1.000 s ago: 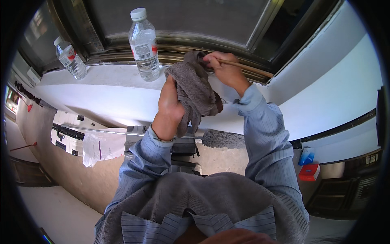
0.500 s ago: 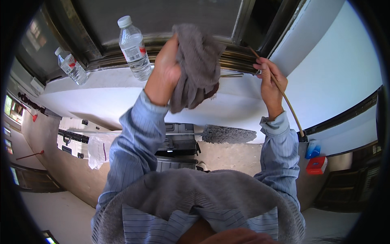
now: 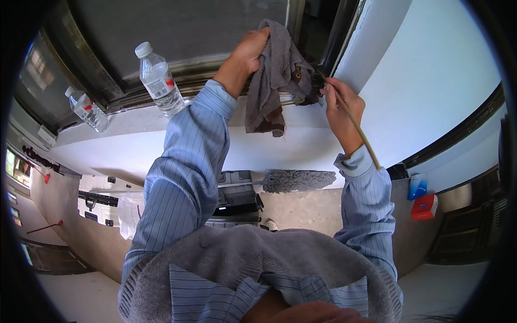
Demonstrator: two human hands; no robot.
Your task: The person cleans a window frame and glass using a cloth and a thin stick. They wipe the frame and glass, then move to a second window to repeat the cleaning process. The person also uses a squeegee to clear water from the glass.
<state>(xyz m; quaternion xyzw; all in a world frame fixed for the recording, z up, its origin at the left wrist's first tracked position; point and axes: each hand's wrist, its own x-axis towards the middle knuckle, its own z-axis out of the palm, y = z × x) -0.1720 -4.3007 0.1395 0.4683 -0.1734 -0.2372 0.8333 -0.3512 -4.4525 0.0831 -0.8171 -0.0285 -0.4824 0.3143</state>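
1. Clear plastic water bottle with white cap (image 3: 159, 81): upright on the white window ledge (image 3: 134, 116).
2. Second clear plastic bottle (image 3: 87, 109): further left on the same ledge.
3. Grey flat mop head (image 3: 299, 180): below the ledge.
4. Red box (image 3: 424, 206) and blue container (image 3: 416, 185): lower right, close together.

My cloth (image 3: 274, 81) is grey with a dark brown patch. My sleeves (image 3: 186, 172) are light blue with fine stripes. The 2 clear bottles (image 3: 159, 81) have white caps and red-and-white labels. The stick (image 3: 355, 126) is tan.
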